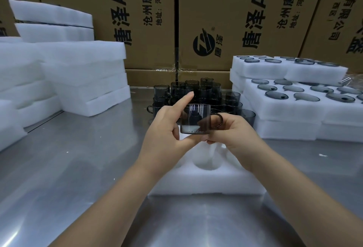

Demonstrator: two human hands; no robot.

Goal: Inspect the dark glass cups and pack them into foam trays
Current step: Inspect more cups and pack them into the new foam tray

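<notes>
**Inspection step.** The dark glass cup (194, 119) is held upright in the air between both hands, above the foam tray (206, 180) lying on the counter (78, 168).

- **Left hand (167, 127):** thumb beneath the base, index finger straight up beside the wall, remaining fingers curled against the cup's left side.
- **Right hand (233, 130):** fingers curled at the handle and lower wall, pinching that side.

For a sound check, judging from this pose, turn the cup slowly against the light. Scan rim, wall and handle for chips, and keep fingertips off the area being viewed.

An open round pocket of the tray lies directly below the cup. Unpacked cups (196, 91) stand behind it, and filled trays (294, 107) sit at the right.
</notes>
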